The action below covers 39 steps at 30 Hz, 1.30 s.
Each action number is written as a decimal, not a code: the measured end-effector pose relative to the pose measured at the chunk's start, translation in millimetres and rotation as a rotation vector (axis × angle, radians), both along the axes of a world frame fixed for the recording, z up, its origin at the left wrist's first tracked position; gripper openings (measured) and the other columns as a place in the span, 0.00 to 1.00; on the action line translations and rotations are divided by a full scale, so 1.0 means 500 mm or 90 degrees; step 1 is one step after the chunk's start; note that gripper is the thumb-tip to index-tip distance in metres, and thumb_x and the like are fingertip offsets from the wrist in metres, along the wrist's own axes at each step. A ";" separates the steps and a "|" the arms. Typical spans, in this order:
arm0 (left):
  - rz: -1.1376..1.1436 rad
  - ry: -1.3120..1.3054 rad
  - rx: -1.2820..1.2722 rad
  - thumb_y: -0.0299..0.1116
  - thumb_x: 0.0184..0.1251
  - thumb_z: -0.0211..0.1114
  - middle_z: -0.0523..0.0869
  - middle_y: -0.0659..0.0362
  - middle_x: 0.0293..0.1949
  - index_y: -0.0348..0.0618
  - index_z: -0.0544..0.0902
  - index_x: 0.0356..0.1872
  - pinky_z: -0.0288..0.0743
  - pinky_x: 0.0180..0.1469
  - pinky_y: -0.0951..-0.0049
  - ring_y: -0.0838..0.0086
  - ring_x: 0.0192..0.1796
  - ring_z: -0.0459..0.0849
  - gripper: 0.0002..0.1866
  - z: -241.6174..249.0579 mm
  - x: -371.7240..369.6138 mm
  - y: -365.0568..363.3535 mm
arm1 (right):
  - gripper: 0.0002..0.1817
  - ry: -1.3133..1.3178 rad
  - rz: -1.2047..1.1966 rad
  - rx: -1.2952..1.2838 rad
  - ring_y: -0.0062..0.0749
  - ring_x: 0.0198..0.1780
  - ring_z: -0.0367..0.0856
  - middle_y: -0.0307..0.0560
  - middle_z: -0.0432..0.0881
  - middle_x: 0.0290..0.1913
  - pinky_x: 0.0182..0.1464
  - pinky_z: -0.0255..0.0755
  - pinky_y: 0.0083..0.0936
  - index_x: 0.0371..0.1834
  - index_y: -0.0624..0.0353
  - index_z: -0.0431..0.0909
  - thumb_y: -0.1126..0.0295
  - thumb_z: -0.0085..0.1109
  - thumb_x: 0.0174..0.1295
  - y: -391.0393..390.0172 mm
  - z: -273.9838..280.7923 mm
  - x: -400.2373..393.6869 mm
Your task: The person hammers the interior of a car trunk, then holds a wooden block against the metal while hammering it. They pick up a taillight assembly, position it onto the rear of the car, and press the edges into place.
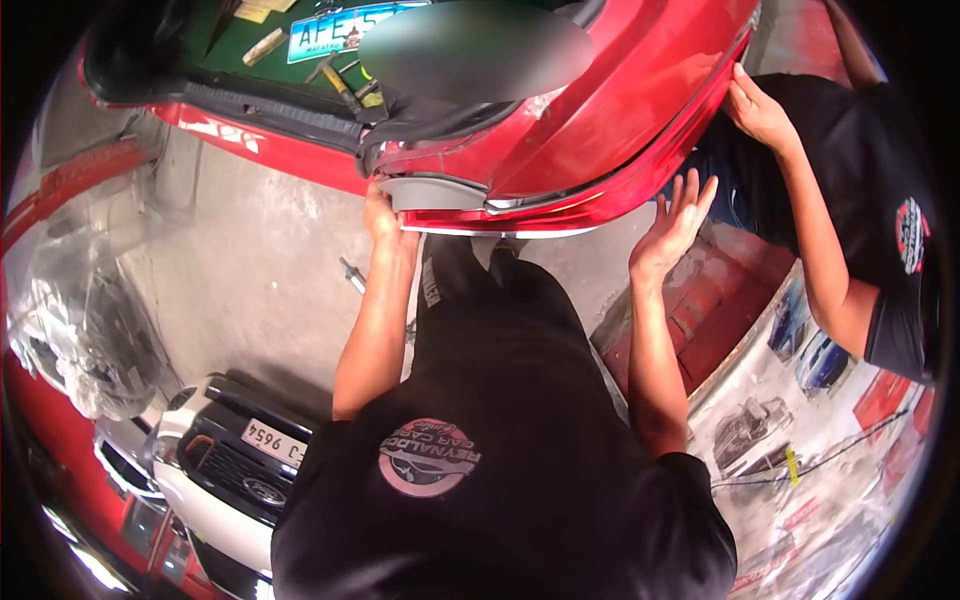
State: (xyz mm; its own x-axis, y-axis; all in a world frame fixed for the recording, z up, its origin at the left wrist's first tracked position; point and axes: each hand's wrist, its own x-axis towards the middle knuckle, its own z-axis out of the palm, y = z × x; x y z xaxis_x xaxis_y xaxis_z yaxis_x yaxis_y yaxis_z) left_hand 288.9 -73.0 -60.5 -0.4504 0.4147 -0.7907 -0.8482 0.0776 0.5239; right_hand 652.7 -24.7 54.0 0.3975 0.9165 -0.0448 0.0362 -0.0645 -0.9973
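Observation:
A red tail light (pixel 610 208) with a pale lower edge runs along the rear corner of a red car (pixel 600 130). Its grey end piece (pixel 435 193) faces the boot opening. My left hand (pixel 381 212) is wrapped round that grey end, with its fingertips hidden behind it. Just beyond the right part of the light, my right hand (pixel 672 228) is raised with fingers stretched and spread, holding nothing. A co-worker's hand (pixel 765 112) rests on the car's edge further right.
In the green-floored boot lie a hammer (pixel 340 85) and a licence plate (pixel 350 30). A co-worker in a black shirt (pixel 850 190) stands at right. A white car (pixel 225 470) and plastic-wrapped parts (pixel 85 320) are at left. A tool (pixel 352 275) lies on the floor.

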 end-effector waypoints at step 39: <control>-0.248 0.863 -0.002 0.43 0.88 0.46 0.63 0.40 0.82 0.33 0.63 0.81 0.52 0.84 0.55 0.50 0.84 0.62 0.31 0.246 0.099 -0.045 | 0.42 -0.122 0.060 0.029 0.48 0.89 0.47 0.66 0.48 0.89 0.87 0.42 0.38 0.87 0.72 0.44 0.49 0.41 0.84 0.023 0.025 -0.035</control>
State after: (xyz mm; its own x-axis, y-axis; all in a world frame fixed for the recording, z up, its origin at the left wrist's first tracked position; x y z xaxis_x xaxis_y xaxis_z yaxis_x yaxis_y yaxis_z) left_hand 338.4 -95.4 62.6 -0.7104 0.6861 0.1569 0.3831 0.1900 0.9040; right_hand 635.4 -13.0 66.4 0.3068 0.9495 0.0654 0.2286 -0.0068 -0.9735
